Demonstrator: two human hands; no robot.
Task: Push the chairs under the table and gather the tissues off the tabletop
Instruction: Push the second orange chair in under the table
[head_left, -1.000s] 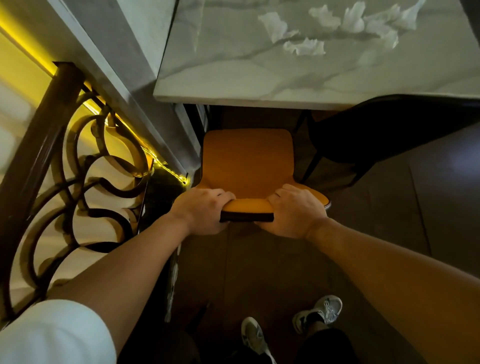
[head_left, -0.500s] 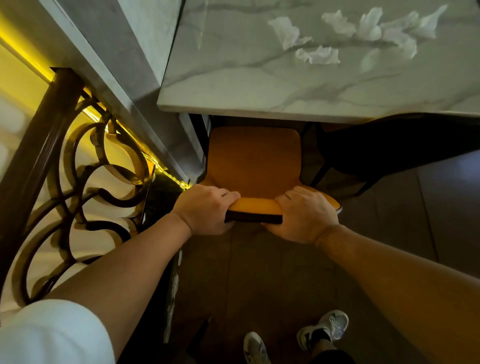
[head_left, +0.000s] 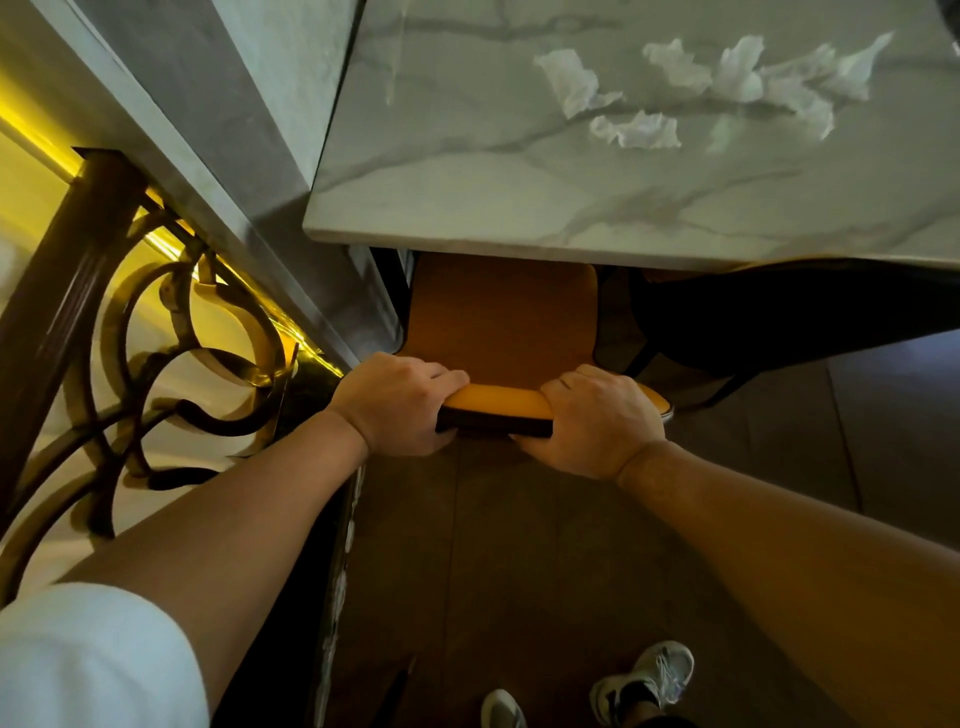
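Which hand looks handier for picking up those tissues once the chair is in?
Probably the right hand. Both hands grip the chair back, but the tissues lie toward the right part of the table, nearer that side than the left hand, which would have to cross over.

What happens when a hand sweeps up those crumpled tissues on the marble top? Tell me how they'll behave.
The tissues look thin and crumpled, so they should squash floppily and weigh almost nothing. On the glossy marble tabletop they will probably slide, not roll. They lie as separate loose pieces, so a single sweep may leave some behind.
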